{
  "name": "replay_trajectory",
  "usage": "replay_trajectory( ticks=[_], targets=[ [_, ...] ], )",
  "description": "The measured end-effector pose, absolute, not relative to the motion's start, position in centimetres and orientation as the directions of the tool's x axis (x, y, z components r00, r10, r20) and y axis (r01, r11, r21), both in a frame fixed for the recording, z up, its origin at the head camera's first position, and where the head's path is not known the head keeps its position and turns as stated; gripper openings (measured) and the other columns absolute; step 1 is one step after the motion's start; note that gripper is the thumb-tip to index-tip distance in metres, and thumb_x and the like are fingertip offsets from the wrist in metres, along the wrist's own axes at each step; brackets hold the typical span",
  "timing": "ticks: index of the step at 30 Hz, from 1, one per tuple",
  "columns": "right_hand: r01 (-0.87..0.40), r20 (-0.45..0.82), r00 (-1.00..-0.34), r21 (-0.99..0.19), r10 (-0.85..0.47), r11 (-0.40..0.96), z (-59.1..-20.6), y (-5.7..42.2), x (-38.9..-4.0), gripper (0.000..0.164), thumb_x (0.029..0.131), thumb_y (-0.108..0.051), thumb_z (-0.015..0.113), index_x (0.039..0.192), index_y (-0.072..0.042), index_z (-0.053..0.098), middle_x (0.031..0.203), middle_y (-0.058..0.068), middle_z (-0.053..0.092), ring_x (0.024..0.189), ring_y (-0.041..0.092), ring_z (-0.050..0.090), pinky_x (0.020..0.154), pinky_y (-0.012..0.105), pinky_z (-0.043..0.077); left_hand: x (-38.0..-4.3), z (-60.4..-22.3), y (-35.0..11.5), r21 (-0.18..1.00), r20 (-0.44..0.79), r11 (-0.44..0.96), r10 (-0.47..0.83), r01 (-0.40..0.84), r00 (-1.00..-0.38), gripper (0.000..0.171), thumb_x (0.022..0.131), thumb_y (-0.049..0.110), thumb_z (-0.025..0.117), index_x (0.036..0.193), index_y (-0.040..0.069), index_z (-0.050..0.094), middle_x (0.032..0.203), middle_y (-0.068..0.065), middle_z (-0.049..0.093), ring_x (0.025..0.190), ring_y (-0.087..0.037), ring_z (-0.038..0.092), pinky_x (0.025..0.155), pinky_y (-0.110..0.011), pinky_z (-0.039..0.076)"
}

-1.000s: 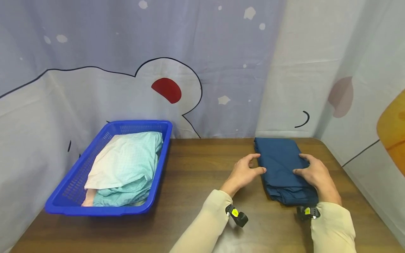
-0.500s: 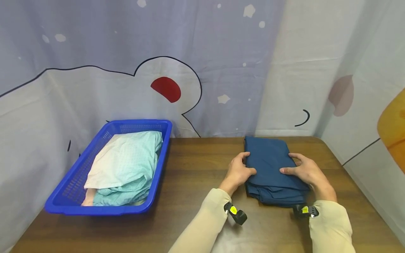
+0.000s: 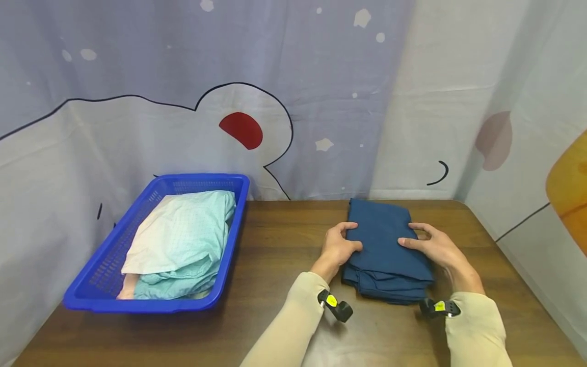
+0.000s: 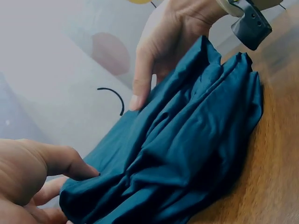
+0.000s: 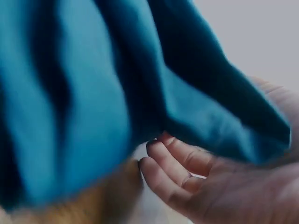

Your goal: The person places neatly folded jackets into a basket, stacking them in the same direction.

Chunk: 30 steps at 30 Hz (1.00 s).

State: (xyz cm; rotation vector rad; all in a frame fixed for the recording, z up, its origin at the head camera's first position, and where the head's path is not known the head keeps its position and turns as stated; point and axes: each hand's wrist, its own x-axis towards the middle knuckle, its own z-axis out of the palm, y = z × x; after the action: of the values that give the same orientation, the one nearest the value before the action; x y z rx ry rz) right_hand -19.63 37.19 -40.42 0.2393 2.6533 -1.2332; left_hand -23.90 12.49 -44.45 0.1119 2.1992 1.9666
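A folded dark blue cloth (image 3: 382, 244), stacked in several layers, lies on the wooden table at the right. My left hand (image 3: 337, 248) grips its left side, thumb on the top layer. On the opposite side my right hand (image 3: 440, 250) holds the edge with the thumb on top. In the left wrist view the loose ends of the layers (image 4: 187, 135) face the camera, and the left fingertips partly disappear behind the fabric. The right wrist view shows the right fingers (image 5: 173, 172) curled under the hanging edge of the cloth.
A blue plastic basket (image 3: 137, 306) stands on the table (image 3: 284, 285) at the left, holding folded pale pink and light turquoise cloths (image 3: 183, 234). A printed curtain (image 3: 321, 112) hangs along the table's back edge and right side.
Both hands have shifted left together, and the blue cloth has slid left with them, away from the table's right edge. The basket has stayed where it was.
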Motion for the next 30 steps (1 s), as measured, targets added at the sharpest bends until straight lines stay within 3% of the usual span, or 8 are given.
replay_trajectory(
  ticks=[6,13,17,24,30],
  targets=[
    [0.199,-0.222,-0.975,-0.790,0.031,0.580,-40.4,36.6,-19.6,0.086,0.103,-0.038,0.068,0.168,-0.004,0.023,0.151,0.040,0.043,0.131,0.053,0.051,0.104,0.063,0.044,-24.1,-44.0,11.7,0.977,-0.018,0.213,0.181,0.022,-0.983,0.057,0.076,-0.011,0.076,0.128,0.012,0.076,0.130,-0.009,0.070,0.116,-0.020,0.063,0.099,-0.036,0.052],
    [0.158,-0.194,-0.981,-0.821,-0.008,0.549,-40.3,35.7,-19.9,0.078,0.101,-0.018,0.067,0.168,-0.008,0.027,0.166,0.039,0.018,0.150,0.059,0.023,0.113,0.072,0.027,-24.2,-43.4,10.8,0.944,-0.008,0.324,0.189,0.055,-0.982,0.058,0.079,-0.006,0.081,0.131,0.018,0.076,0.133,-0.009,0.069,0.126,-0.025,0.061,0.103,-0.040,0.051],
    [0.115,-0.152,-0.988,-0.814,-0.017,0.569,-40.1,35.6,-19.9,0.075,0.101,-0.015,0.066,0.167,-0.005,0.031,0.166,0.039,0.018,0.150,0.059,0.023,0.112,0.071,0.029,-24.2,-43.0,10.4,0.947,0.000,0.314,0.206,0.066,-0.979,0.060,0.080,-0.007,0.080,0.134,0.020,0.076,0.138,-0.010,0.068,0.131,-0.028,0.060,0.102,-0.041,0.052],
    [0.055,-0.081,-0.996,-0.813,-0.020,0.579,-38.7,35.2,-19.6,0.072,0.104,-0.017,0.064,0.167,-0.006,0.031,0.157,0.038,0.039,0.136,0.051,0.049,0.098,0.049,0.051,-24.3,-41.7,10.0,0.940,0.052,0.320,0.194,0.114,-0.980,0.061,0.079,-0.006,0.079,0.133,0.022,0.077,0.137,-0.008,0.070,0.129,-0.026,0.061,0.102,-0.041,0.051],
    [0.048,-0.063,-0.998,-0.849,-0.012,0.527,-37.7,34.9,-19.2,0.074,0.105,-0.017,0.064,0.169,-0.011,0.027,0.159,0.035,0.038,0.137,0.047,0.049,0.088,0.030,0.051,-24.1,-40.6,9.5,0.939,0.083,0.313,0.203,0.145,-0.976,0.062,0.081,-0.005,0.078,0.135,0.024,0.075,0.137,-0.007,0.070,0.126,-0.024,0.063,0.100,-0.040,0.053]
  ],
)
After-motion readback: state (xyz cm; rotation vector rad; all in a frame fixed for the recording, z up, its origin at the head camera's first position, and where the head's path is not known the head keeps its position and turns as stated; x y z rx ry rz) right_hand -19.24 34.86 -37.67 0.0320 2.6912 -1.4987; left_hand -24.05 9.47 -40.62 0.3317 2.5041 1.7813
